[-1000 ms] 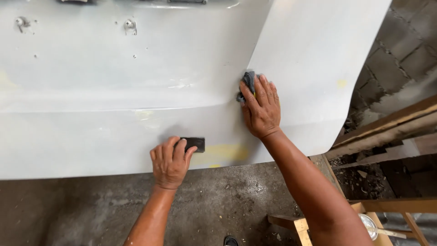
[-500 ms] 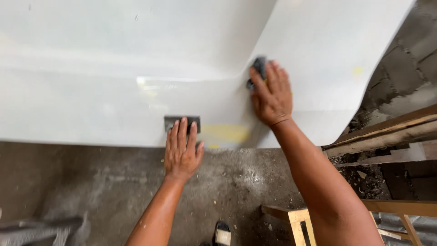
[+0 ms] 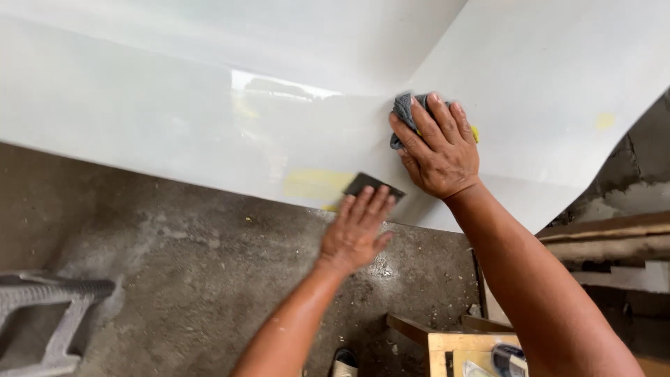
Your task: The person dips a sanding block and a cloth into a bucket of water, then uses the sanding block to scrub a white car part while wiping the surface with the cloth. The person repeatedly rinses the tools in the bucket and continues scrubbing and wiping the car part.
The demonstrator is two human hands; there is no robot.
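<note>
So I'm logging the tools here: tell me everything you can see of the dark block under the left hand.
The block is a small, flat, dark grey to black rectangle, rubbery or foam-like by its matte look. It lies flat against the white panel, near the panel's lower edge, beside a yellowish patch. The left hand presses on it with spread fingers, which cover its lower part; only the upper corner and edges show. Its underside is hidden.

White panel: dark block, grey cloth.
</note>
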